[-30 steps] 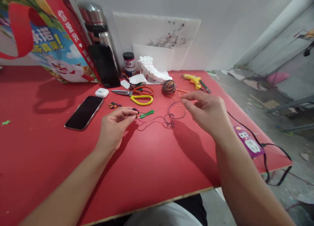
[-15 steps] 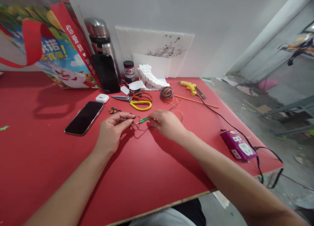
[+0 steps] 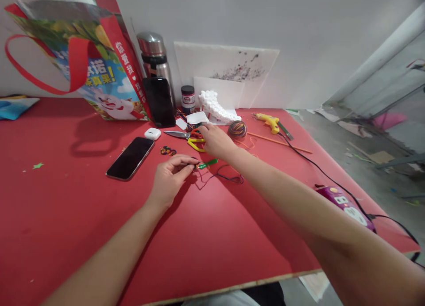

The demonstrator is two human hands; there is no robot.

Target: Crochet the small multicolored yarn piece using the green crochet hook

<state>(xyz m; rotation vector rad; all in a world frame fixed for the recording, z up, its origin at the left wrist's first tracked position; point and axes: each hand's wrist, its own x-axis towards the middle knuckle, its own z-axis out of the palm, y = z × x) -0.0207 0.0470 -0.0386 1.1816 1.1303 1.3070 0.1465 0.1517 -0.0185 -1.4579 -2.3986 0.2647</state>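
My left hand [image 3: 172, 177] is closed, thumb and fingers pinching a small piece of dark yarn work that is mostly hidden. A crochet hook with a green handle [image 3: 208, 164] sticks out to the right from those fingertips. Dark yarn [image 3: 229, 178] trails from there and loops on the table. Farther back, my right hand [image 3: 217, 141] has its fingers curled at the handles of the scissors [image 3: 195, 144], one orange and one yellow; the blades point left. Left of them lies a small multicoloured crocheted piece [image 3: 168, 151].
On the red table [image 3: 206, 235] lie a phone [image 3: 130, 159], a white earbud case [image 3: 152, 134], a yarn ball [image 3: 237, 128], a yellow glue gun [image 3: 268, 121] and a purple power strip [image 3: 345, 204]. A gift bag [image 3: 109, 76], a flask [image 3: 156, 54] and a second phone [image 3: 159, 101] stand behind.
My right hand has let go of the crochet hook and moved back to the scissors' handles. The hook stays at my left fingertips. The view has shifted left.
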